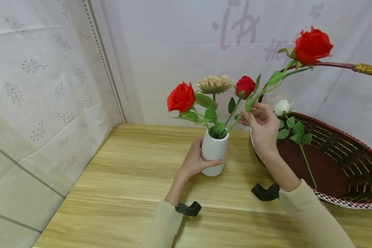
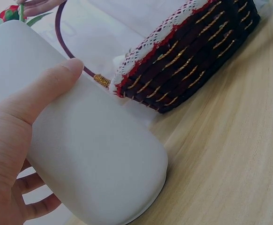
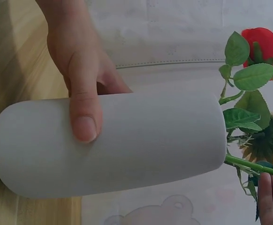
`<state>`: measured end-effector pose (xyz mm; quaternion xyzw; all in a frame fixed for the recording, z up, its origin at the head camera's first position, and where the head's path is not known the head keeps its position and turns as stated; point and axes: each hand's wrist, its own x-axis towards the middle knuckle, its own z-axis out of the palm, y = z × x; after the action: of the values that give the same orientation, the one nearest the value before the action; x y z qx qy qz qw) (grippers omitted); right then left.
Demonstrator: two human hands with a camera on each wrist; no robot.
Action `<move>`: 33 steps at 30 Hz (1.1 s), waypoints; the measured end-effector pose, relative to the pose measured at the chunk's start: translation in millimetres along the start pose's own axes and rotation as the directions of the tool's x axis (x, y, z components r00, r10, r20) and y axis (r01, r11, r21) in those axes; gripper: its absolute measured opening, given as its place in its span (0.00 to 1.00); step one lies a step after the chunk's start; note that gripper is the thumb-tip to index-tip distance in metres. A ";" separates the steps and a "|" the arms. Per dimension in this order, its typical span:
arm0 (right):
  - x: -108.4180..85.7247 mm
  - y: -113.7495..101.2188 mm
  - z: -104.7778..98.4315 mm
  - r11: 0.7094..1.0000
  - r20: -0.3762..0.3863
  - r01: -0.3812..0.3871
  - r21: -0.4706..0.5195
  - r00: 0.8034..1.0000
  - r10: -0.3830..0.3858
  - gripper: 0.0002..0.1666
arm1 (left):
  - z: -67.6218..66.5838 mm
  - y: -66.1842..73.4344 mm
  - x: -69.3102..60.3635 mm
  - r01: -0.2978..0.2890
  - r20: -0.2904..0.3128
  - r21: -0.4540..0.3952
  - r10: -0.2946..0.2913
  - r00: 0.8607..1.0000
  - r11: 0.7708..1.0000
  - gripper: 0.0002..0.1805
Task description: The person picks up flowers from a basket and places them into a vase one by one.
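A white vase [image 1: 214, 155] stands upright on the wooden table, and my left hand [image 1: 194, 160] grips its side, thumb across the front. In its mouth are a red rose [image 1: 182, 98] on the left, a beige flower [image 1: 215, 84] at the back and a smaller red rose [image 1: 245, 86]. My right hand [image 1: 264, 128] pinches the green stem of a long red rose [image 1: 313, 47], which leans up to the right. That stem's lower end reaches into the vase mouth; how deep it goes is hidden. The right wrist view shows the stem [image 3: 249, 164] at the rim.
A dark woven basket [image 1: 356, 205] with white lace trim and a tall handle [image 1: 370, 70] stands on the right. In it lies a white rose [image 1: 283, 107] with a leafy stem. Printed curtains [image 1: 161, 62] hang behind and to the left of the table [image 1: 121, 193].
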<state>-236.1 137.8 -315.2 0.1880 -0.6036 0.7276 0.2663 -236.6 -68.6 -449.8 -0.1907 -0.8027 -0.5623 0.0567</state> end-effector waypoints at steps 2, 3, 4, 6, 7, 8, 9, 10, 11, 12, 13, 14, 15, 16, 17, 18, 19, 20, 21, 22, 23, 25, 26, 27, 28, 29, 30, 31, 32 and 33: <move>-1.7 1.4 1.0 1.000 -0.001 0.001 -0.004 1.000 -0.001 0.11 | -0.2 0.3 0.0 0.001 0.000 0.001 -0.001 1.000 1.000 0.49; -2.3 2.0 1.5 1.000 -0.002 0.004 -0.003 1.000 -0.004 0.11 | -0.4 0.4 0.0 0.001 0.000 0.001 -0.001 1.000 1.000 0.49; -2.6 2.3 1.8 1.000 -0.002 0.007 0.003 1.000 -0.007 0.11 | -0.4 0.7 0.1 -0.001 0.000 0.001 0.001 1.000 1.000 0.49; -3.4 2.7 2.5 1.000 0.001 0.016 0.007 1.000 -0.016 0.12 | -0.4 1.1 0.1 -0.002 0.000 0.002 0.002 1.000 1.000 0.50; -3.7 2.7 3.1 1.000 0.005 0.019 0.005 1.000 -0.019 0.12 | -0.4 1.3 0.2 -0.002 -0.001 0.002 0.002 1.000 1.000 0.50; -4.2 2.8 3.5 1.000 0.009 0.021 -0.003 1.000 -0.021 0.12 | -0.5 1.5 0.2 -0.002 -0.001 0.001 0.002 1.000 1.000 0.50; -4.8 3.1 4.0 1.000 0.014 0.022 -0.010 1.000 -0.022 0.12 | -0.6 1.6 0.2 -0.004 -0.002 -0.002 0.004 1.000 1.000 0.50; -5.6 3.4 4.5 1.000 0.019 0.020 -0.019 1.000 -0.019 0.12 | -0.7 1.7 0.1 -0.004 -0.001 -0.003 0.004 1.000 1.000 0.50; -6.5 3.8 5.0 0.999 0.022 0.016 -0.031 1.000 -0.015 0.11 | -0.7 1.8 0.0 -0.004 -0.001 -0.005 0.004 1.000 1.000 0.50; -7.5 4.3 5.3 0.999 0.025 0.011 -0.044 1.000 -0.010 0.11 | -0.8 1.8 0.0 -0.003 -0.001 -0.005 0.003 1.000 1.000 0.50; -8.5 4.8 5.7 0.998 0.026 0.006 -0.055 1.000 -0.005 0.11 | -0.8 1.8 -0.1 -0.002 0.000 -0.006 0.002 1.000 1.000 0.49; -9.5 5.5 5.9 0.998 0.025 0.003 -0.068 1.000 -0.002 0.10 | -0.8 1.7 -0.2 -0.003 0.000 -0.006 0.003 1.000 1.000 0.49; -10.3 6.1 6.0 0.997 0.023 0.000 -0.071 1.000 0.002 0.10 | -0.8 1.5 -0.3 -0.004 0.000 -0.005 0.004 1.000 1.000 0.49; -11.1 6.7 6.1 0.997 0.021 -0.002 -0.076 1.000 0.004 0.09 | -0.7 1.2 -0.3 -0.005 0.000 -0.003 0.005 1.000 1.000 0.49; -11.8 7.3 6.1 0.997 0.018 -0.004 -0.079 1.000 0.006 0.08 | -0.6 0.9 -0.3 -0.007 -0.001 -0.001 0.007 1.000 1.000 0.49; -12.5 7.8 6.0 0.997 0.016 -0.004 -0.083 1.000 0.005 0.07 | -0.6 0.5 -0.2 -0.010 -0.003 0.002 0.010 1.000 1.000 0.49; -13.1 8.2 5.9 0.996 0.014 -0.004 -0.085 1.000 0.005 0.07 | -0.5 0.3 -0.1 -0.012 -0.004 0.002 0.012 1.000 1.000 0.49; -13.7 8.6 5.7 0.996 0.010 -0.006 -0.089 1.000 0.007 0.07 | -0.5 0.2 -0.1 -0.014 -0.004 0.006 0.014 1.000 1.000 0.49; -14.4 9.0 5.6 0.996 0.008 -0.009 -0.093 1.000 0.010 0.06 | -0.5 0.0 0.0 -0.016 -0.005 0.008 0.016 1.000 1.000 0.50; -15.0 9.1 5.6 0.995 0.006 -0.014 -0.096 1.000 0.015 0.06 | -0.5 -0.2 0.1 -0.016 -0.005 0.008 0.016 1.000 1.000 0.50; -15.7 9.2 5.6 0.995 0.004 -0.021 -0.099 1.000 0.021 0.06 | -0.4 -0.3 0.2 -0.015 -0.006 0.008 0.015 1.000 1.000 0.49; -16.8 9.6 5.5 0.993 0.002 -0.028 -0.111 1.000 0.029 0.06 | -0.5 -0.1 0.1 -0.013 -0.004 0.005 0.013 1.000 1.000 0.49; -17.3 9.8 5.6 0.993 0.003 -0.033 -0.114 0.999 0.034 0.06 | -0.5 -0.1 0.0 -0.012 -0.004 0.004 0.012 1.000 1.000 0.49; -17.7 10.0 5.7 0.992 0.005 -0.036 -0.121 0.999 0.037 0.06 | -0.4 -0.3 0.0 -0.013 -0.005 0.002 0.013 1.000 1.000 0.49; -18.2 10.3 5.8 0.991 0.007 -0.041 -0.127 0.999 0.042 0.07 | -0.5 -0.2 -0.1 -0.014 -0.005 0.000 0.014 1.000 1.000 0.49; -18.6 10.6 5.9 0.989 0.010 -0.042 -0.141 0.999 0.044 0.07 | -0.4 -0.3 -0.1 -0.015 -0.006 0.000 0.015 1.000 1.000 0.49; -19.0 11.0 6.0 0.987 0.015 -0.044 -0.156 0.999 0.046 0.07 | -0.4 -0.4 -0.1 -0.017 -0.007 -0.001 0.017 1.000 1.000 0.49; -19.4 11.2 6.2 0.985 0.018 -0.048 -0.167 0.998 0.052 0.07 | -0.2 -0.7 0.0 -0.019 -0.009 0.000 0.019 1.000 1.000 0.49; -19.9 11.5 6.4 0.983 0.020 -0.054 -0.178 0.998 0.059 0.08 | -0.1 -1.0 0.0 -0.021 -0.010 0.001 0.021 1.000 1.000 0.49; -20.4 11.7 6.6 0.980 0.022 -0.059 -0.192 0.998 0.065 0.08 | -0.1 -1.1 0.0 -0.022 -0.010 0.001 0.022 1.000 1.000 0.49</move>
<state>-227.5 126.5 -335.1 0.1529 -0.6799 0.6715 0.2519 -237.0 -69.0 -450.8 -0.1967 -0.8004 -0.5623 0.0671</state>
